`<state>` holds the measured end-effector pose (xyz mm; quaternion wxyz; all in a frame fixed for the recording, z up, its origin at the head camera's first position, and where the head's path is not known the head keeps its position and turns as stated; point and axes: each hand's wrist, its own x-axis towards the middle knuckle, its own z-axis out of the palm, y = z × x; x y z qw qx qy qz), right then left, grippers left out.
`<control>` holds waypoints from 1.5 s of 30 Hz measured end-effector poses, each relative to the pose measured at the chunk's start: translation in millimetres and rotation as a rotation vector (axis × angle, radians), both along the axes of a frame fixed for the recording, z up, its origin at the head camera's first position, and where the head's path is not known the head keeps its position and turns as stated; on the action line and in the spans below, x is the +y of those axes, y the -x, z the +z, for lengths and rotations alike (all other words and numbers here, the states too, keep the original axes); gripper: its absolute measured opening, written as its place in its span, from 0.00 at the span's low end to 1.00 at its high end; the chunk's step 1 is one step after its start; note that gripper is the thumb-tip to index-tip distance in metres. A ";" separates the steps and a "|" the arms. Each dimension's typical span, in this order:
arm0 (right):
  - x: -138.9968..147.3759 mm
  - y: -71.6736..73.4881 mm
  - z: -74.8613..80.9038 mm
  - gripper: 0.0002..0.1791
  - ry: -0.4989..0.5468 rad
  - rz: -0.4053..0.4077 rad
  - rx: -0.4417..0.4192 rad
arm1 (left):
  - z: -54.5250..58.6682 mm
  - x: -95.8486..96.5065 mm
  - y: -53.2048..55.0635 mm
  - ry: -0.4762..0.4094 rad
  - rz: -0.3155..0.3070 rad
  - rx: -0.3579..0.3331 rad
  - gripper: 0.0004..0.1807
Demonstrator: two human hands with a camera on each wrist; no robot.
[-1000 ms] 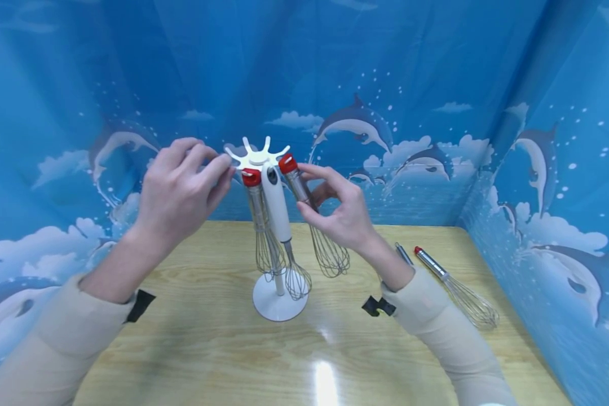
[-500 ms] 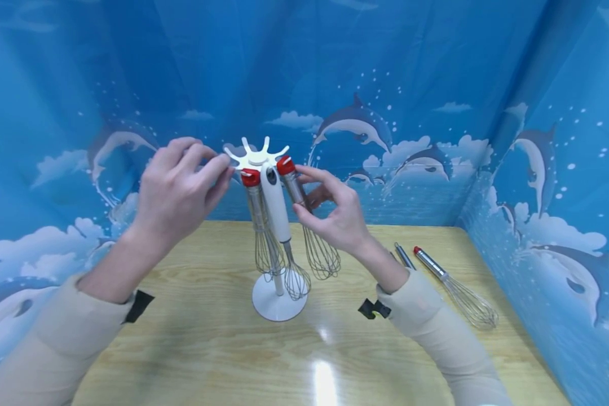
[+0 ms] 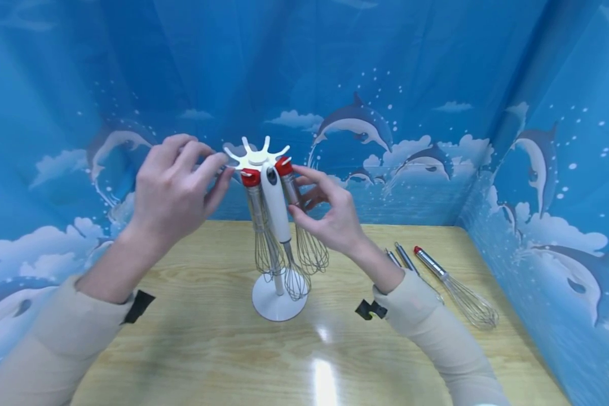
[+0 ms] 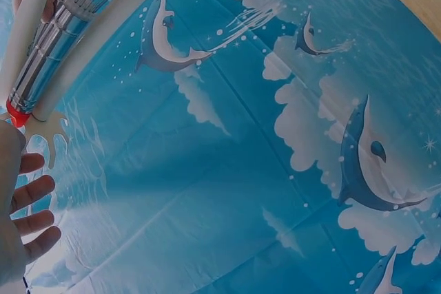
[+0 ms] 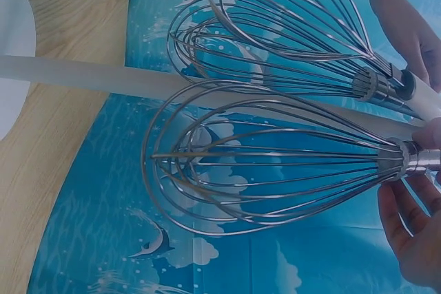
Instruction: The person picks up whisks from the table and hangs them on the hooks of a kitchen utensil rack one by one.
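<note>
A white stand (image 3: 257, 157) with a round base and radiating prongs rises from the table. On it hang a white-handled whisk (image 3: 277, 210) and, just left of that, a red-capped metal whisk (image 3: 257, 208). My right hand (image 3: 332, 217) holds a second red-capped whisk (image 3: 312, 248) by its metal handle, its cap against a right front prong and its wires pointing down. In the right wrist view this whisk's wire loops (image 5: 275, 163) lie beside the stand's pole. The thumb and forefinger of my left hand (image 3: 172, 186) pinch a left prong.
On the right of the wooden table (image 3: 208, 349) lies a red-capped whisk (image 3: 457, 287). Metal handles (image 3: 405, 256) of other utensils show beside it, partly behind my right forearm. A blue dolphin-printed curtain (image 3: 411, 84) encloses the back and sides.
My right hand has moved left with the red-capped whisk, bringing it closer to the white-handled one and more upright. The left hand has barely moved at the stand.
</note>
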<state>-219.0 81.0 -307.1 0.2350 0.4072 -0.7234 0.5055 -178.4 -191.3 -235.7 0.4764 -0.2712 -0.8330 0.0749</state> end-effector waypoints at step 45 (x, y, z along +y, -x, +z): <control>0.1 -5.0 -6.8 0.35 0.021 0.006 -0.007 | -2.9 21.5 -5.4 -0.119 -0.161 0.133 0.28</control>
